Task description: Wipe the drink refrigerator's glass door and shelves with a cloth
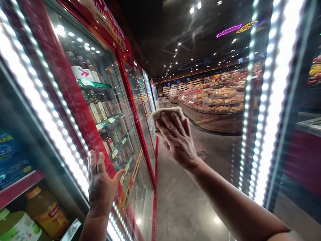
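My right hand (178,141) presses a beige cloth (167,113) flat against the inside of an open glass cooler door (232,159); the fingers spread over the cloth. My left hand (100,183) lies open and flat on the red cooler frame (70,95), beside a bright LED strip (43,109), holding nothing. The glass door swings out to my right, and its lit edge (272,98) runs down the right side.
Juice bottles (46,211) and a blue pack (2,158) stand on the open cooler's shelves at the left. A row of closed red coolers with bottles (105,114) runs ahead. Food display counters (215,103) and a grey floor aisle (179,202) show through the glass.
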The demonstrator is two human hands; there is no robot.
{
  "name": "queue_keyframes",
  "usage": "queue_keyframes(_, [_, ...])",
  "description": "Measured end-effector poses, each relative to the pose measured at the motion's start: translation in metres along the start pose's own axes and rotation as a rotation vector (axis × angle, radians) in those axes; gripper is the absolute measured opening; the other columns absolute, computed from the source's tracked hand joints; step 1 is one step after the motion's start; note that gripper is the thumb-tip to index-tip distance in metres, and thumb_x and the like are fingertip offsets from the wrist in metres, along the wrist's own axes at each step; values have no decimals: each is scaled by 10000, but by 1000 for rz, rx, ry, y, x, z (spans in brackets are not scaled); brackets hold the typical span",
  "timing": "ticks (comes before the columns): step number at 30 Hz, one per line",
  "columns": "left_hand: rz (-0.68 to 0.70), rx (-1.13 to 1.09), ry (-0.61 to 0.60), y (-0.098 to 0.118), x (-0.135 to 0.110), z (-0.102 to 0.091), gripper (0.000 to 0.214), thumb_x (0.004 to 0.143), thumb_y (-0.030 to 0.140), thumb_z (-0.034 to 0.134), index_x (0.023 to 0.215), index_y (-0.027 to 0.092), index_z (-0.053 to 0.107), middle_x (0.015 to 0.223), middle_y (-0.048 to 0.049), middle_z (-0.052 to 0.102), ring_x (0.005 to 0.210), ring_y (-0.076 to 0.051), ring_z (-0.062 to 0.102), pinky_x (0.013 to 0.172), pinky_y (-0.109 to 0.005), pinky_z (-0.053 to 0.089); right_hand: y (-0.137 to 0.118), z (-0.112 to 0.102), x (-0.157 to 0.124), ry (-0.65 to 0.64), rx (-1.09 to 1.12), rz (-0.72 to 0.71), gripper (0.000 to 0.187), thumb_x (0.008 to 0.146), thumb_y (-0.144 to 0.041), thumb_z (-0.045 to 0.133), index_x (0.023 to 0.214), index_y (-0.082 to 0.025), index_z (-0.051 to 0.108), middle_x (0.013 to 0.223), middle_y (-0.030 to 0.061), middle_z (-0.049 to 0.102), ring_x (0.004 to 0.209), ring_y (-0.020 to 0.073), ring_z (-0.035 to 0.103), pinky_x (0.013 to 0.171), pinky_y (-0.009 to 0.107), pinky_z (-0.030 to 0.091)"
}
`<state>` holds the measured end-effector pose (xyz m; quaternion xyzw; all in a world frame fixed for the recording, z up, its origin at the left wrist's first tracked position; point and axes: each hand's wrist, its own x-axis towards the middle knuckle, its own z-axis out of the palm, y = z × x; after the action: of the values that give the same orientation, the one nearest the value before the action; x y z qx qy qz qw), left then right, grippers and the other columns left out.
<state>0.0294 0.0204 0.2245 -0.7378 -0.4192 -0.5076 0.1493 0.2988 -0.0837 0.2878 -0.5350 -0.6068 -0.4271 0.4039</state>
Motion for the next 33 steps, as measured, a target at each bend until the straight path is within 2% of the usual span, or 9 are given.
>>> queue_keyframes(4, [5, 23, -38, 0, 0, -1, 925, 866, 500, 672, 1614, 127, 279, 1722, -213, 137, 1596, -401, 148, 1261, -602, 284, 12, -6, -3, 52, -56, 76, 605, 1010, -213, 516, 1603, -240, 405, 1678, 67, 360, 1606, 282, 205, 1321, 560, 132])
queue_keyframes(8, [-32, 11, -99, 1, 1, -4, 1069, 836, 558, 683, 1647, 114, 147, 1723, -235, 88, 1596, -412, 126, 1257, -606, 289, 22, -14, -17, -60, -51, -8, 625, 1003, -203, 533, 1608, -266, 390, 1662, 58, 397, 1593, 266, 252, 1320, 557, 157])
queue_keyframes(11, [-86, 2, -145, 5, 2, -6, 1220, 781, 580, 746, 1662, 162, 14, 1728, -229, 60, 1594, -428, 113, 1245, -626, 296, 42, -24, -30, -8, -86, 40, 646, 1002, -211, 544, 1620, -268, 364, 1644, 83, 428, 1586, 292, 270, 1306, 603, 158])
queue_keyframes(14, [-86, 64, -172, 12, 2, -5, 1133, 784, 556, 769, 1662, 268, 114, 1740, -162, -81, 1590, -465, 22, 1207, -679, 314, 57, -32, -35, 84, -127, 157, 659, 1014, -222, 531, 1638, -260, 321, 1675, 103, 366, 1596, 314, 230, 1293, 633, 166])
queue_keyframes(17, [-32, 113, -144, 19, 2, -3, 1064, 790, 519, 787, 1647, 295, 198, 1731, -126, -169, 1588, -469, -25, 1222, -681, 274, 60, -35, -37, 57, -112, 159, 691, 1014, -206, 520, 1653, -278, 270, 1696, 95, 321, 1596, 312, 234, 1294, 635, 156])
queue_keyframes(21, [-50, 126, -143, 23, 1, -2, 1137, 773, 511, 811, 1654, 284, 129, 1725, -147, -175, 1591, -458, -28, 1231, -664, 275, 65, -40, -47, -31, -92, 58, 730, 1002, -169, 531, 1660, -288, 239, 1680, 90, 357, 1579, 297, 287, 1302, 620, 140])
queue_keyframes(27, [-62, 132, -120, 22, -1, 2, 1183, 747, 540, 829, 1654, 294, 110, 1732, -163, -132, 1586, -477, -2, 1205, -686, 303, 73, -44, -53, 41, -115, 162, 730, 996, -184, 551, 1657, -282, 257, 1696, 102, 318, 1588, 321, 254, 1291, 634, 169])
queue_keyframes(31, [-84, 134, -119, 21, -3, 5, 1196, 731, 553, 836, 1652, 311, 112, 1736, -158, -112, 1578, -501, 37, 1185, -701, 326, 77, -44, -63, -35, -89, 67, 743, 988, -186, 555, 1661, -265, 249, 1691, 116, 327, 1588, 331, 251, 1282, 645, 188])
queue_keyframes(33, [-87, 131, -120, 21, -3, 4, 1194, 732, 556, 833, 1652, 315, 112, 1737, -150, -118, 1576, -504, 36, 1186, -703, 321, 89, -48, -71, -16, -107, 69, 742, 991, -196, 558, 1661, -268, 246, 1682, 122, 346, 1587, 340, 249, 1276, 663, 180])
